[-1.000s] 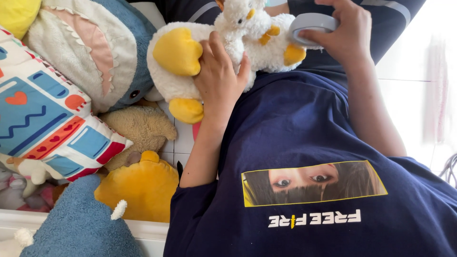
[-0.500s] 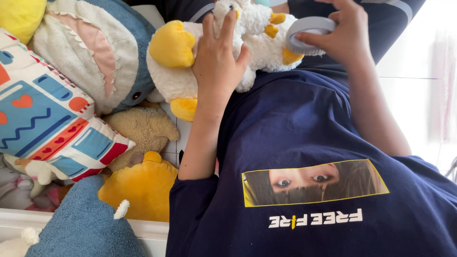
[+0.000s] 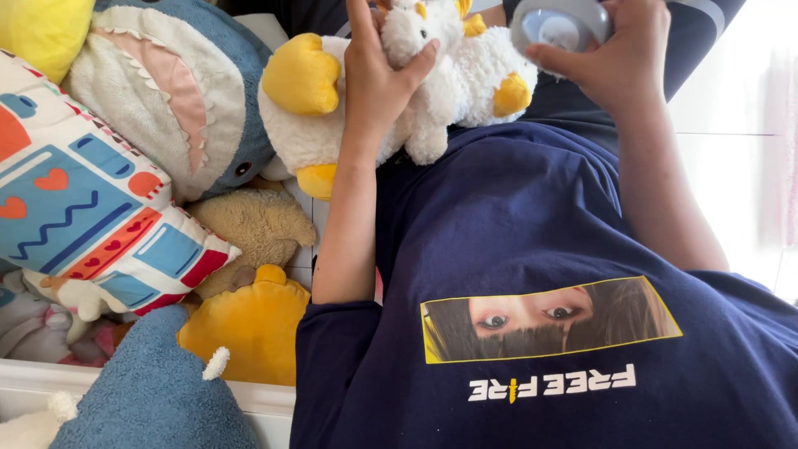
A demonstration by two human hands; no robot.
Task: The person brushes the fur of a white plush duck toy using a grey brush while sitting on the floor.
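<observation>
Hands grasp: left [image 3: 378, 79] clutches white plush duck [image 3: 416, 91], right [image 3: 619, 54] holds grey round container [image 3: 559, 23], contents unclear.

Left hand [image 3: 378, 79] clasped, right hand [image 3: 619, 54] seemingly gripping

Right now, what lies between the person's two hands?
In the head view, the white and yellow plush toy fills the stretch between the left hand, which grips it, and the right hand, which holds a grey round object.

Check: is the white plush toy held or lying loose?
Held: the left hand wraps its body; the right hand holds a grey roller.
</observation>
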